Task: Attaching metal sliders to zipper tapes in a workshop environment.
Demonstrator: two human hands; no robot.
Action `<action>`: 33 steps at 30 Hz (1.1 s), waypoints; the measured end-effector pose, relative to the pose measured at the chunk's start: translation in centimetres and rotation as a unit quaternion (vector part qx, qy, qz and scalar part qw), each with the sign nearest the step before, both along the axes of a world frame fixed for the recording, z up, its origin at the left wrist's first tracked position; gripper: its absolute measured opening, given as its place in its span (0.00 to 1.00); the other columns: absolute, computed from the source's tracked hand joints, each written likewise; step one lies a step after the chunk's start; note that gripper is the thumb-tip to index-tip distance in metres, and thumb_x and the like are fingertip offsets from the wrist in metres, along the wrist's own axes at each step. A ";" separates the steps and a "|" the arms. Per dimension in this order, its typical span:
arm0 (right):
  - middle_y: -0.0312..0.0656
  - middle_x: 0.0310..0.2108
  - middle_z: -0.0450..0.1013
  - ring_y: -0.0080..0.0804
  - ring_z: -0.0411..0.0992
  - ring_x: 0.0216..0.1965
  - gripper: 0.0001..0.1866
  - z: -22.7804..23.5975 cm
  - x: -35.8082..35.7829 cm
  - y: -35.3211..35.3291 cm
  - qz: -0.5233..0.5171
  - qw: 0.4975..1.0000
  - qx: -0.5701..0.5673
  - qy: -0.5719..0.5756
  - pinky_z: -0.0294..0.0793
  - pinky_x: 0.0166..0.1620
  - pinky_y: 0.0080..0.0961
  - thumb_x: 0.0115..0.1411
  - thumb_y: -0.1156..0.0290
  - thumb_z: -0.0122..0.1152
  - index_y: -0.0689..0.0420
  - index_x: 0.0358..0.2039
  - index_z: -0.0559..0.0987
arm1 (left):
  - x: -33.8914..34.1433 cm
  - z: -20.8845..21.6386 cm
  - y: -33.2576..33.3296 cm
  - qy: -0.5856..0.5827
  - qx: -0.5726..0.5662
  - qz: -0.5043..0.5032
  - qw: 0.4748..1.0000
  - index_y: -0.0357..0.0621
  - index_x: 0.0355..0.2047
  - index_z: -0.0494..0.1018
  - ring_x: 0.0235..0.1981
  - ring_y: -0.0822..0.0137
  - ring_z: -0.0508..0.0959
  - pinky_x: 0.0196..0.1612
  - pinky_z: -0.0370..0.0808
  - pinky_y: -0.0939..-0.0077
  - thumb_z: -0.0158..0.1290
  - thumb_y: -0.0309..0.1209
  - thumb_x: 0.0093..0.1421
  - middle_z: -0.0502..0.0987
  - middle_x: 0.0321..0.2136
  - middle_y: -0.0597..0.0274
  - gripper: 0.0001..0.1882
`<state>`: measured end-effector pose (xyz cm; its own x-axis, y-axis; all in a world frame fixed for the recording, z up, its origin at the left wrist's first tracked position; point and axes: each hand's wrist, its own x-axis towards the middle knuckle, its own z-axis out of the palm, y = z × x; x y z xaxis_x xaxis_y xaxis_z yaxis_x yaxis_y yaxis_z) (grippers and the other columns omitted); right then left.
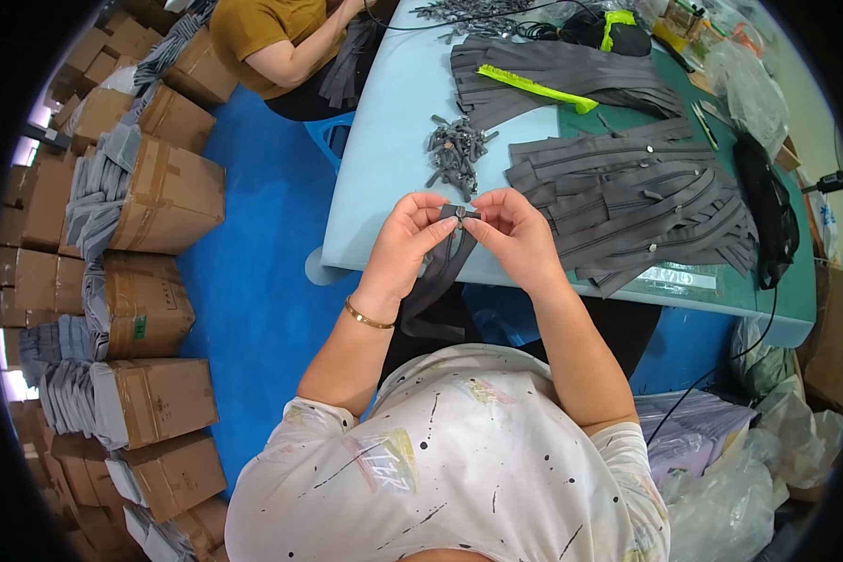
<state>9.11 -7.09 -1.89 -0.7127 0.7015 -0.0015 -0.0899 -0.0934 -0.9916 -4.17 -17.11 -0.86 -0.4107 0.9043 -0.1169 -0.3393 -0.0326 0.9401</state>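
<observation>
Between my two hands, at the near edge of the table, is one end of a dark grey zipper [435, 278]. My left hand [406, 242] pinches the left side of that end, thumb against fingers. Closed on its right side is my right hand [515, 236], both thumbs almost meeting over a small metal part. The rest of the zipper tape hangs down over my lap. Just beyond my hands lies a heap of zipper sliders with grey pulls [459, 155]. A broad pile of grey zippers [637, 201] spreads to the right of my right hand.
Another stack of grey zippers [571, 75] lies farther back under a neon yellow strip [538, 90]. A black pouch [766, 211] rests at the table's right edge. Cardboard boxes [173, 192] of grey fabric line the left. A person in a mustard top [253, 37] sits across.
</observation>
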 end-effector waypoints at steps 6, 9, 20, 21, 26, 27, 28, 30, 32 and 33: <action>0.34 0.28 0.73 0.15 0.70 0.30 0.13 -0.2 0.0 0.9 0.029 0.999 0.043 0.005 0.70 0.35 0.13 0.54 0.79 0.58 0.60 0.42 0.74 | -0.8 -1.2 0.2 -0.028 -0.045 -0.037 0.998 0.36 0.37 0.70 0.31 0.76 0.74 0.37 0.71 0.85 0.51 0.24 0.58 0.75 0.29 0.63 0.07; 0.34 0.28 0.73 0.16 0.70 0.30 0.14 -0.3 0.0 1.0 0.041 0.998 0.047 -0.007 0.70 0.35 0.13 0.54 0.80 0.58 0.59 0.43 0.75 | -0.4 -0.9 0.3 -0.043 -0.047 -0.015 0.998 0.36 0.37 0.70 0.30 0.76 0.75 0.35 0.71 0.86 0.51 0.24 0.58 0.75 0.28 0.63 0.07; 0.32 0.28 0.73 0.14 0.69 0.29 0.12 -1.4 0.0 1.4 0.028 0.999 -0.001 0.034 0.69 0.35 0.12 0.54 0.81 0.58 0.59 0.40 0.78 | 0.2 -0.6 0.6 0.004 -0.078 0.011 0.997 0.34 0.34 0.73 0.28 0.79 0.72 0.33 0.69 0.88 0.53 0.24 0.56 0.75 0.27 0.65 0.07; 0.32 0.28 0.73 0.14 0.69 0.29 0.12 -1.4 0.0 1.4 0.027 0.999 -0.001 0.034 0.69 0.35 0.12 0.54 0.81 0.58 0.59 0.40 0.78 | 0.3 -0.6 0.5 0.004 -0.078 0.011 0.997 0.34 0.34 0.73 0.28 0.79 0.72 0.33 0.69 0.88 0.53 0.24 0.56 0.75 0.27 0.65 0.07; 0.31 0.29 0.73 0.14 0.68 0.30 0.12 -1.4 0.1 1.5 0.037 0.998 -0.022 0.046 0.68 0.35 0.12 0.54 0.80 0.59 0.59 0.40 0.78 | 0.3 -1.3 0.4 0.024 -0.065 0.015 0.997 0.34 0.35 0.74 0.28 0.82 0.71 0.30 0.66 0.90 0.54 0.23 0.55 0.75 0.27 0.67 0.08; 0.31 0.29 0.73 0.14 0.68 0.30 0.12 -1.5 0.2 1.6 0.037 0.998 -0.022 0.046 0.68 0.35 0.12 0.54 0.80 0.59 0.59 0.40 0.78 | 0.3 -1.3 0.4 0.024 -0.065 0.014 0.997 0.34 0.35 0.74 0.28 0.82 0.71 0.30 0.66 0.90 0.54 0.23 0.55 0.75 0.27 0.67 0.08; 0.31 0.29 0.73 0.14 0.68 0.30 0.12 -1.6 0.2 1.6 0.037 0.998 -0.016 0.047 0.68 0.35 0.12 0.54 0.80 0.59 0.59 0.40 0.78 | 0.4 -1.4 0.5 0.019 -0.060 0.017 0.998 0.34 0.35 0.74 0.27 0.82 0.70 0.30 0.66 0.90 0.54 0.23 0.55 0.75 0.27 0.67 0.08; 0.31 0.29 0.73 0.14 0.68 0.30 0.12 -1.6 0.2 1.6 0.037 0.998 -0.010 0.048 0.68 0.35 0.12 0.54 0.80 0.59 0.59 0.40 0.78 | 0.3 -1.4 0.5 0.014 -0.055 0.021 0.998 0.34 0.36 0.74 0.27 0.82 0.70 0.29 0.65 0.90 0.55 0.23 0.55 0.75 0.27 0.68 0.08; 0.31 0.29 0.73 0.14 0.68 0.30 0.13 -1.3 0.2 1.5 0.036 0.998 -0.016 0.039 0.68 0.35 0.12 0.54 0.80 0.59 0.59 0.41 0.78 | 0.2 -1.4 0.4 0.010 -0.047 0.019 0.999 0.34 0.36 0.74 0.28 0.82 0.70 0.30 0.66 0.90 0.55 0.22 0.55 0.75 0.28 0.67 0.08; 0.31 0.29 0.73 0.14 0.68 0.30 0.13 -1.3 0.2 1.5 0.036 0.998 -0.016 0.040 0.68 0.35 0.12 0.54 0.80 0.59 0.59 0.41 0.78 | 0.2 -1.3 0.5 0.011 -0.047 0.019 0.999 0.34 0.36 0.74 0.28 0.82 0.70 0.30 0.66 0.90 0.55 0.22 0.55 0.75 0.28 0.67 0.08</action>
